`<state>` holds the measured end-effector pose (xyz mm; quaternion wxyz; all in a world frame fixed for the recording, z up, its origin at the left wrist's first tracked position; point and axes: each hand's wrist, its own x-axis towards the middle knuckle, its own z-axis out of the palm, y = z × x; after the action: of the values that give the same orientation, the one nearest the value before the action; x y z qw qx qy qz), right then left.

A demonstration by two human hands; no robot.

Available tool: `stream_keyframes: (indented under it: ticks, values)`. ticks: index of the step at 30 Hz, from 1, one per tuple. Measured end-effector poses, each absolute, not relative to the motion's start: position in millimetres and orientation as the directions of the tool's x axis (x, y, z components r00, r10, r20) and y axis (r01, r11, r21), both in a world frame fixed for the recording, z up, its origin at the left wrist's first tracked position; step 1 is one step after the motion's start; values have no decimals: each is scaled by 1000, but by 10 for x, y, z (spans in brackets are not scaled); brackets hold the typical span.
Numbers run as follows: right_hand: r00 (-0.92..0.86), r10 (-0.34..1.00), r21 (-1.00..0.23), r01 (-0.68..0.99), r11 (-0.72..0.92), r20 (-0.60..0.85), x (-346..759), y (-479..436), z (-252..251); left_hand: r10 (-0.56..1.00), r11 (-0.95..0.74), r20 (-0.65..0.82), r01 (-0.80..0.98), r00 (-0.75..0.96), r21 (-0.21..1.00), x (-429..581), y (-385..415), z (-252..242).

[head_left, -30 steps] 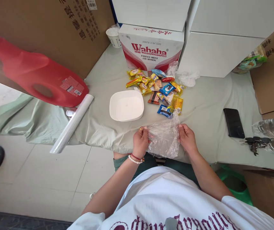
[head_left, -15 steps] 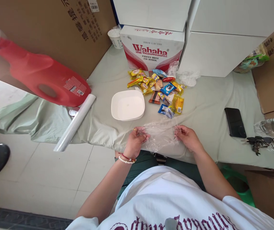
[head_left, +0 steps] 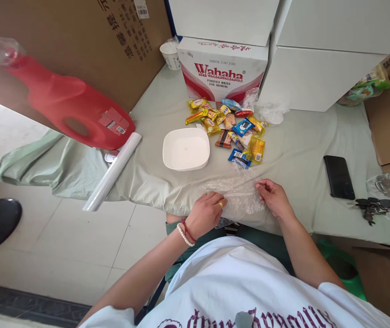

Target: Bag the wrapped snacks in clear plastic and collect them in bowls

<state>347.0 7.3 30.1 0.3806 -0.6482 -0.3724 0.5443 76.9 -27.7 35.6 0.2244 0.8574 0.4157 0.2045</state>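
Note:
Crumpled, see-through plastic film (head_left: 240, 202) stretches between my two hands at the table's front edge. My right hand (head_left: 275, 198) pinches its right side between thumb and fingers. At the left side, my left hand (head_left: 205, 210) is turned back-up with its fingers curled over the film; its fingertips are partly hidden. Just beyond the hands is a shallow white plastic tray (head_left: 185, 149) with nothing in it. To the right of that tray lies a loose pile of small wrapped snacks (head_left: 230, 120) in yellow, blue, red and brown wrappers.
A red jug (head_left: 78, 111) and a whitish roll (head_left: 113, 171) are at the left, the roll overhanging the edge. Behind stand a Wahaha carton (head_left: 222, 73), a paper cup (head_left: 170, 55) and crumpled clear plastic (head_left: 274, 112). A phone (head_left: 339, 176), keys (head_left: 368, 206) and bottles lie right.
My left hand has rolled over to back-up and moved right, closer to my right hand. The film is bunched more to the right. The view has shifted slightly.

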Motion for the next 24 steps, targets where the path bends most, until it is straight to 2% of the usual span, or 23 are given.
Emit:
stream_keyframes:
  ticks: [2, 6, 8, 13, 16, 18, 20, 22, 24]
  values:
    - [167, 902, -901, 116, -418, -397, 3523, 60, 294, 846, -499, 127, 685, 518, 530, 787, -207, 309]
    - [212, 906, -893, 191, -407, -367, 3670, -27, 246, 955, -292, 184, 838, 231, 461, 774, -84, 206]
    - [209, 900, -885, 196, -422, -383, 3713, -96, 230, 966, -241, 192, 863, 172, 444, 771, -42, 169]
    - [173, 874, -863, 160, -480, -454, 3861, -266, 295, 961, -271, 149, 887, 231, 375, 739, 8, 109]
    - [170, 853, -819, 237, -522, -494, 4175, -248, 385, 949, -314, 110, 887, 294, 338, 664, 22, 91]
    - [234, 864, -794, 343, -503, -447, 4432, -117, 449, 938, -346, 101, 879, 332, 329, 618, 31, 89]
    - [306, 891, -754, 480, -448, -335, 4609, 131, 504, 932, -362, 98, 875, 350, 321, 595, 39, 94]
    - [305, 922, -689, 616, -382, -238, 4610, 472, 544, 931, -364, 96, 879, 352, 309, 596, 42, 99]
    - [266, 940, -612, 713, -341, -214, 4408, 850, 567, 930, -366, 96, 883, 354, 292, 608, 40, 100]
